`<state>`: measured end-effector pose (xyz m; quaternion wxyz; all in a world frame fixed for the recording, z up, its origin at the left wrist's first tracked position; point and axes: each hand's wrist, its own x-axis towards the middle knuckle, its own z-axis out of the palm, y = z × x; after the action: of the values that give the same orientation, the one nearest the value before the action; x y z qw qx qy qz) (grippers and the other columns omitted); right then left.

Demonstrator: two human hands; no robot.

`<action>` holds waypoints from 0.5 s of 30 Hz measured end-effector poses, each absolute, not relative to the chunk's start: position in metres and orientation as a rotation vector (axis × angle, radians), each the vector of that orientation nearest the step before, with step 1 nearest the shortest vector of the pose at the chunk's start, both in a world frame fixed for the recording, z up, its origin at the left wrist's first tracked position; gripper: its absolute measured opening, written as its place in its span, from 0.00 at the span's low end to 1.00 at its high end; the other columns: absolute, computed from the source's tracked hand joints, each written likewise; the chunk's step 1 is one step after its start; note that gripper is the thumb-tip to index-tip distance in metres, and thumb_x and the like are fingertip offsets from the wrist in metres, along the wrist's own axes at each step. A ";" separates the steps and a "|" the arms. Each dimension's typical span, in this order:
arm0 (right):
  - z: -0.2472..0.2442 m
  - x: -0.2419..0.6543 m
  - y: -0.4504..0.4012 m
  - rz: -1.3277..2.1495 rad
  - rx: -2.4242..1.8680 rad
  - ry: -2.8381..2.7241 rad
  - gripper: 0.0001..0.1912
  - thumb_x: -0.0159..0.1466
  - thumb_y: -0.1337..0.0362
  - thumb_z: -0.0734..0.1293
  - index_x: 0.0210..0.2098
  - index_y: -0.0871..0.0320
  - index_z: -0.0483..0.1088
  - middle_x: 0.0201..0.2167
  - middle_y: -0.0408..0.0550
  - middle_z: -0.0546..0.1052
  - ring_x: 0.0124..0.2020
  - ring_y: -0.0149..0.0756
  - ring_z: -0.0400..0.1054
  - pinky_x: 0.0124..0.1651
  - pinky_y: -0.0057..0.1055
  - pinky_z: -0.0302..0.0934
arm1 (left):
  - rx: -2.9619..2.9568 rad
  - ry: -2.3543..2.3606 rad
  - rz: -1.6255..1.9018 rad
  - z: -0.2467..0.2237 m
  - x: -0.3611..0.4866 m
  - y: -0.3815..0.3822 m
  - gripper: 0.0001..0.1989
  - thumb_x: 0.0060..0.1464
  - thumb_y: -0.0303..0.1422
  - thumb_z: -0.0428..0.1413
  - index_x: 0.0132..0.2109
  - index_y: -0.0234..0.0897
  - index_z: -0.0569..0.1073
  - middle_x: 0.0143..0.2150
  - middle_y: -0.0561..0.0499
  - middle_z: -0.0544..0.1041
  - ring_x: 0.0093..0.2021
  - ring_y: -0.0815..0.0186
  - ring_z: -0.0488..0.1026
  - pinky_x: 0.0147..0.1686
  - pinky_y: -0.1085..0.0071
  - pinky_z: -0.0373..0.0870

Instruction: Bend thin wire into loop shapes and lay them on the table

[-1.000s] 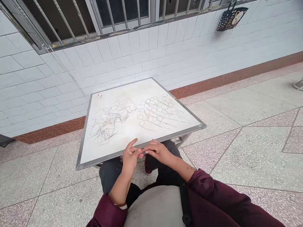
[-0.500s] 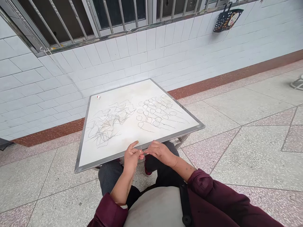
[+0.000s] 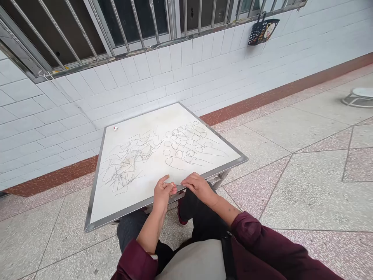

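Over the near edge of the white table (image 3: 151,116), my left hand (image 3: 163,192) pinches a thin wire (image 3: 179,184) between thumb and fingers. My right hand (image 3: 201,188), a short gap to the right, has its fingers closed on the same wire. A faint curve of it seems to show above the left fingers; its exact shape is too fine to make out. Beyond the hands lie several wires with looped ends (image 3: 189,143) on the right half of the tabletop. A tangle of bent, wavy wires (image 3: 125,163) covers the left half.
A small white-and-red object (image 3: 115,128) sits at the table's far left corner. Behind stands a white tiled wall (image 3: 163,83) with a barred window (image 3: 128,27). A dark patterned bag (image 3: 262,31) hangs from the bars. At far right is a round white stool (image 3: 361,93).
My right hand has drawn a little away to the right from my left, widening the gap with the wire across it. The camera view has shifted slightly up and right.
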<state>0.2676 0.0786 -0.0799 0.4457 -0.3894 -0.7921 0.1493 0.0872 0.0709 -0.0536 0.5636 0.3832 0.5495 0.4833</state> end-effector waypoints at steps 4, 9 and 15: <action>-0.090 0.272 0.095 0.340 -1.056 -1.888 0.08 0.66 0.63 0.62 0.37 0.56 0.74 0.30 0.48 0.75 0.36 0.38 0.65 0.40 0.35 0.64 | 0.910 1.292 1.130 -0.053 0.098 0.089 0.29 0.49 0.38 0.61 0.55 0.29 0.65 0.30 0.48 0.76 0.29 0.66 0.76 0.32 0.68 0.75; -0.103 0.284 0.124 0.247 -1.180 -1.829 0.08 0.66 0.64 0.62 0.37 0.56 0.74 0.31 0.48 0.75 0.37 0.39 0.65 0.41 0.35 0.64 | 0.988 1.318 1.180 -0.054 0.098 0.095 0.31 0.50 0.40 0.60 0.58 0.32 0.63 0.33 0.47 0.75 0.36 0.63 0.77 0.31 0.70 0.74; -0.111 0.296 0.148 0.186 -1.206 -1.916 0.10 0.66 0.65 0.61 0.36 0.54 0.74 0.30 0.48 0.76 0.36 0.40 0.64 0.38 0.35 0.62 | 1.074 1.401 1.246 -0.065 0.066 0.060 0.23 0.50 0.43 0.58 0.49 0.33 0.73 0.34 0.47 0.76 0.33 0.66 0.75 0.29 0.72 0.71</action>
<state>0.2959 0.1484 -0.1112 0.4215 -0.4813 -0.7650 0.0743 0.0661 0.0597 -0.0646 0.4710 0.4384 0.5721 0.5086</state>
